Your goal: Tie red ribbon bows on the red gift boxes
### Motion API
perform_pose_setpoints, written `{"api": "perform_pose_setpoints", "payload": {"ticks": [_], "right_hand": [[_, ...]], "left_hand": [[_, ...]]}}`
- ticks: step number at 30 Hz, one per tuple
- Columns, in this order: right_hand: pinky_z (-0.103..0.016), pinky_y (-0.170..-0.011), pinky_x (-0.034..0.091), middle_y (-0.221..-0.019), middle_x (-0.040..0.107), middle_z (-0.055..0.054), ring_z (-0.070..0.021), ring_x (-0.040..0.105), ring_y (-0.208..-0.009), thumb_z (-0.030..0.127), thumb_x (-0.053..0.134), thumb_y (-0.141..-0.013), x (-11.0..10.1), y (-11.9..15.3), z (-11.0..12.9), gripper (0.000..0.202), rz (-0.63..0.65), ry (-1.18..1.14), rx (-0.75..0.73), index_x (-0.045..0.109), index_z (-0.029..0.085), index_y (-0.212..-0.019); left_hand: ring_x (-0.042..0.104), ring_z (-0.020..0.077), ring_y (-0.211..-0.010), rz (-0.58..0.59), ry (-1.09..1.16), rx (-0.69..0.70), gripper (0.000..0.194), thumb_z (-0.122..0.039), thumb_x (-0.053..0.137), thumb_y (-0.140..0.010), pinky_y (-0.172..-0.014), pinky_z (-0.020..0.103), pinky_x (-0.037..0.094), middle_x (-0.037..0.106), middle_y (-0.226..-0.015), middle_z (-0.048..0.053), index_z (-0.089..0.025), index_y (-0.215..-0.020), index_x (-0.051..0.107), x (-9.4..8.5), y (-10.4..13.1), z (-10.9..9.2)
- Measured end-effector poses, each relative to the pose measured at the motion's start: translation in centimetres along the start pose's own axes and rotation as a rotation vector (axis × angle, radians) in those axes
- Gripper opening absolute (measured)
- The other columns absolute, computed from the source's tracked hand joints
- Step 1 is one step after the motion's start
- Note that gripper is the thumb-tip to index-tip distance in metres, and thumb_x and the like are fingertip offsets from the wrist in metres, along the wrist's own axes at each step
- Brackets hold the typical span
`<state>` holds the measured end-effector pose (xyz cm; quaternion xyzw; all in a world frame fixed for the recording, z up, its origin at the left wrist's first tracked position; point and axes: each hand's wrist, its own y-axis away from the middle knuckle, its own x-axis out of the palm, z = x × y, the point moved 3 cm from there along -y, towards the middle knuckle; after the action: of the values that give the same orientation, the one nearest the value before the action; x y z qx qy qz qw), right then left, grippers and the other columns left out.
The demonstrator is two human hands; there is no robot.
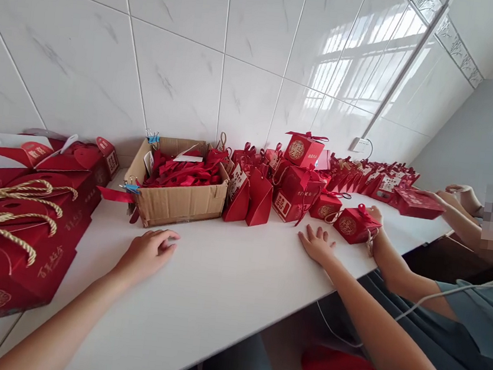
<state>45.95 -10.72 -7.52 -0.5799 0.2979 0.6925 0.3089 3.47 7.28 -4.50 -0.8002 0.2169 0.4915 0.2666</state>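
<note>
My left hand rests on the white table, its fingers loosely curled, thumb a little apart from the index finger, nothing in it. Just beyond it stands a cardboard box filled with red ribbons. To the right, my right hand lies flat with spread fingers on the tabletop and is empty. Close by it are a red gift box with a round gold emblem and a stack of red boxes. Two triangular red boxes stand between the cardboard box and that stack.
Red gift bags with gold rope handles crowd the left end. Rows of small red boxes line the tiled wall. At right, a co-worker's hand touches the emblem box; another person's hand holds a flat red box.
</note>
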Motion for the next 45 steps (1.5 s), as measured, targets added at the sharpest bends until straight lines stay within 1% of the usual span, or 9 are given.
{"api": "perform_pose_setpoints", "payload": {"ticks": [4, 8, 14, 20, 26, 32, 36, 42, 45], "right_hand": [[-0.066, -0.105, 0.011, -0.156, 0.013, -0.016, -0.0371, 0.009, -0.143, 0.062, 0.02, -0.092, -0.3, -1.6, 1.7, 0.068, 0.008, -0.018, 0.075, 0.023, 0.025, -0.148], [-0.063, -0.109, 0.012, -0.155, 0.017, -0.012, -0.036, 0.012, -0.142, 0.064, 0.033, -0.09, -0.4, -2.1, 2.2, 0.071, -0.01, -0.039, 0.092, 0.024, 0.024, -0.147], [-0.053, -0.111, 0.012, -0.157, 0.014, -0.012, -0.0324, 0.011, -0.143, 0.061, 0.019, -0.092, 0.1, -0.7, 1.3, 0.068, -0.018, -0.041, 0.014, 0.023, 0.023, -0.149], [-0.051, -0.112, 0.013, -0.156, 0.015, -0.012, -0.0325, 0.013, -0.143, 0.06, 0.018, -0.09, 0.2, 0.6, 0.9, 0.071, -0.024, -0.024, -0.042, 0.023, 0.021, -0.149], [-0.05, -0.113, 0.014, -0.157, 0.016, -0.009, -0.032, 0.015, -0.142, 0.062, 0.018, -0.089, 0.3, 2.0, 0.4, 0.072, -0.031, -0.013, -0.085, 0.023, 0.022, -0.149], [-0.051, -0.112, 0.016, -0.156, 0.017, -0.008, -0.0321, 0.016, -0.142, 0.062, 0.017, -0.089, 0.3, 3.4, 0.0, 0.071, -0.032, -0.002, -0.113, 0.023, 0.024, -0.148], [-0.051, -0.112, 0.017, -0.156, 0.018, -0.009, -0.033, 0.017, -0.141, 0.062, 0.017, -0.089, 0.2, 4.4, -0.4, 0.072, -0.033, 0.013, -0.137, 0.024, 0.023, -0.148], [-0.053, -0.11, 0.019, -0.155, 0.021, -0.01, -0.0338, 0.019, -0.14, 0.063, 0.016, -0.089, 0.2, 5.7, -1.1, 0.072, -0.03, 0.024, -0.174, 0.026, 0.021, -0.147], [-0.054, -0.11, 0.019, -0.156, 0.019, -0.01, -0.0347, 0.019, -0.14, 0.064, 0.017, -0.089, 0.1, 6.4, -1.4, 0.073, -0.026, 0.019, -0.188, 0.025, 0.021, -0.148]], "left_hand": [[0.055, 0.0284, -0.105, -0.04, -0.085, -0.039, 0.04, -0.041, 0.038, -0.082, -0.091, 0.042, 0.041, 0.062, -0.105, 0.01, -0.02, -0.106, 0.063, 0.1, 0.3, -0.3], [0.047, 0.0348, -0.117, -0.049, -0.194, -0.11, 0.047, -0.041, 0.035, -0.085, -0.095, 0.052, 0.035, 0.055, -0.122, 0.014, -0.019, -0.119, 0.058, 0.4, 0.7, -0.7], [0.035, 0.0328, -0.132, 0.029, -0.3, -0.169, 0.054, -0.046, 0.031, -0.089, -0.105, 0.053, 0.026, 0.045, -0.14, 0.014, -0.02, -0.133, 0.048, 0.6, 1.0, -1.4], [0.022, 0.0328, -0.141, 0.127, -0.323, -0.209, 0.067, -0.056, 0.029, -0.088, -0.111, 0.051, 0.02, 0.028, -0.154, 0.01, -0.021, -0.144, 0.035, 0.5, 2.1, -2.0], [0.011, 0.0335, -0.144, 0.174, -0.315, -0.235, 0.074, -0.063, 0.025, -0.086, -0.113, 0.053, 0.016, 0.015, -0.158, 0.006, -0.023, -0.148, 0.026, 0.6, 2.9, -2.2], [0.011, 0.0352, -0.144, 0.175, -0.297, -0.252, 0.076, -0.066, 0.026, -0.085, -0.112, 0.058, 0.014, 0.014, -0.158, 0.005, -0.025, -0.148, 0.025, 0.3, 4.1, -2.8], [0.01, 0.0365, -0.144, 0.173, -0.293, -0.289, 0.079, -0.069, 0.024, -0.083, -0.111, 0.064, 0.006, 0.013, -0.158, 0.006, -0.025, -0.148, 0.024, 0.2, 5.2, -3.5], [-0.025, 0.0347, -0.139, 0.096, -0.333, -0.322, 0.095, -0.08, 0.027, -0.075, -0.107, 0.063, -0.015, -0.02, -0.156, 0.006, -0.025, -0.15, 0.012, -0.3, 7.4, -4.7], [-0.029, 0.0342, -0.138, 0.062, -0.344, -0.348, 0.104, -0.085, 0.03, -0.069, -0.106, 0.063, -0.017, -0.023, -0.155, 0.008, -0.024, -0.15, 0.006, -0.5, 8.6, -5.2]]}}
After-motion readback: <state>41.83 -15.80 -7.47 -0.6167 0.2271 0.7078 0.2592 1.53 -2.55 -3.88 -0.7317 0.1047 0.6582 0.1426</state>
